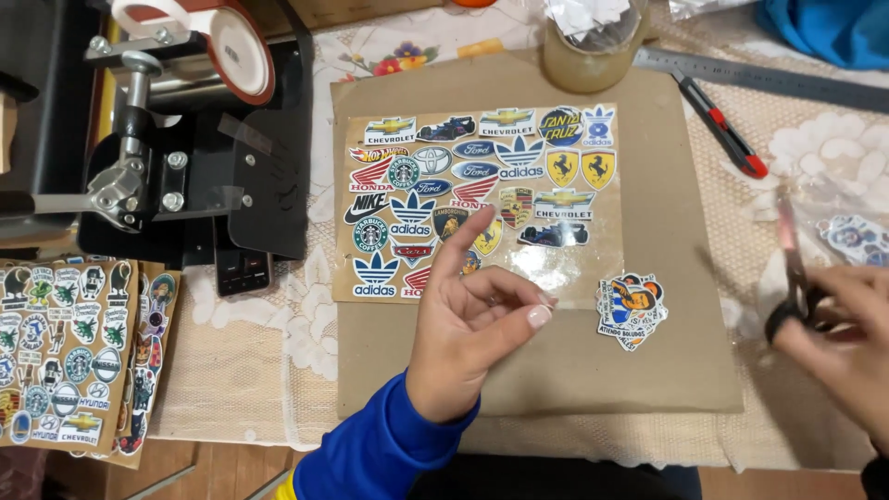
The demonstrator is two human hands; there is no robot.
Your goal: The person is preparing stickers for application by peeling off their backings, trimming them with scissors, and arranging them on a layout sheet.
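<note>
Left hand [468,319] hovers palm-up over the brown board [556,370], thumb and fingers loosely curled, pinching nothing; right hand [838,338] at 3 o'clock grips scissors [792,268], blurred. Sticker sheet [482,199] lies flat at 12 o'clock of the left hand: judged light, floppy, glossy-slick, so lift by a bare edge. Small cut stickers [632,310] sit just right.
</note>
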